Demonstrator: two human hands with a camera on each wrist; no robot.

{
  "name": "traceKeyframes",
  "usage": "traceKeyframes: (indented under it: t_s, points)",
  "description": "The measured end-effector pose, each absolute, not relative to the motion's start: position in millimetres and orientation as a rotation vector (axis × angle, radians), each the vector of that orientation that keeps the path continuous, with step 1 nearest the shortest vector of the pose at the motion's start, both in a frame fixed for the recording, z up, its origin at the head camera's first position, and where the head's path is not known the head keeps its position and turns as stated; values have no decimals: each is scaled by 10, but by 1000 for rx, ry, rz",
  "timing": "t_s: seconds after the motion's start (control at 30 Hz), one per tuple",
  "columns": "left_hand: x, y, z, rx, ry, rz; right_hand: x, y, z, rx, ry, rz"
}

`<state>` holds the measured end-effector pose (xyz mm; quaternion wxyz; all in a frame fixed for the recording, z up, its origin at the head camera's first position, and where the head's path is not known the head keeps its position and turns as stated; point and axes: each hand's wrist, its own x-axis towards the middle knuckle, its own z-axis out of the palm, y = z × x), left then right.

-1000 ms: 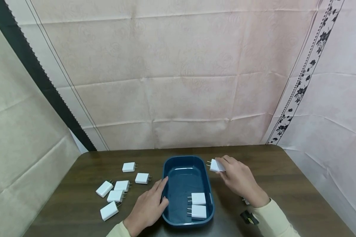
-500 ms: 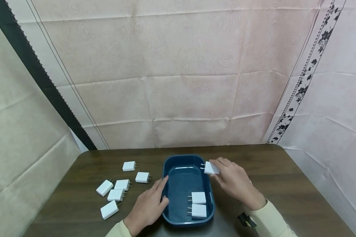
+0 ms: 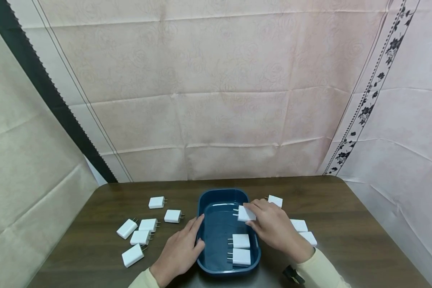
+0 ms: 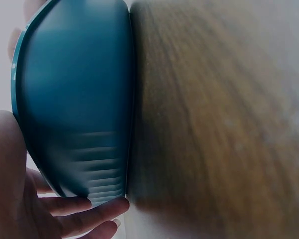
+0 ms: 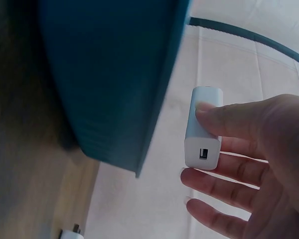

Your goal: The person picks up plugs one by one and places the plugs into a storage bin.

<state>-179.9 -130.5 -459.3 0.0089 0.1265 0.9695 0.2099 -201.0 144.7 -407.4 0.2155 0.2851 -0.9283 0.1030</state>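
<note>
A white USB wall charger (image 3: 246,214) is pinched between the thumb and fingers of my right hand (image 3: 273,225), prongs pointing left, over the right rim of the blue tray (image 3: 219,224). The right wrist view shows the USB port on the end of this charger (image 5: 202,142). Inside the tray, a white charger (image 3: 241,241) and a second charger (image 3: 241,257) lie one before the other along the right wall, prongs left. My left hand (image 3: 180,252) holds the tray's left side, thumb and forefinger at the rim. Other fingers (image 4: 97,217) touch the outer wall.
Several white chargers (image 3: 140,237) lie on the brown table (image 3: 93,248) left of the tray. To the right are a charger (image 3: 275,201) at the back and two more, one a charger (image 3: 299,225) partly behind my right hand. A pale cloth (image 3: 219,100) hangs behind.
My right hand has carried the charger left, from beside the tray to over its right rim. Chargers on the right have come into view. My left hand stays at the tray's left side.
</note>
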Motion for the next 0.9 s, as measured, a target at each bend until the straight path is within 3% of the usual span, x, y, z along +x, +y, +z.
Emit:
traceKeyframes:
  t_s: [0.9]
  points:
    - [-1805,-1313,-4616,392,3034,657,-2005,1315,-4293,967,-2672,271]
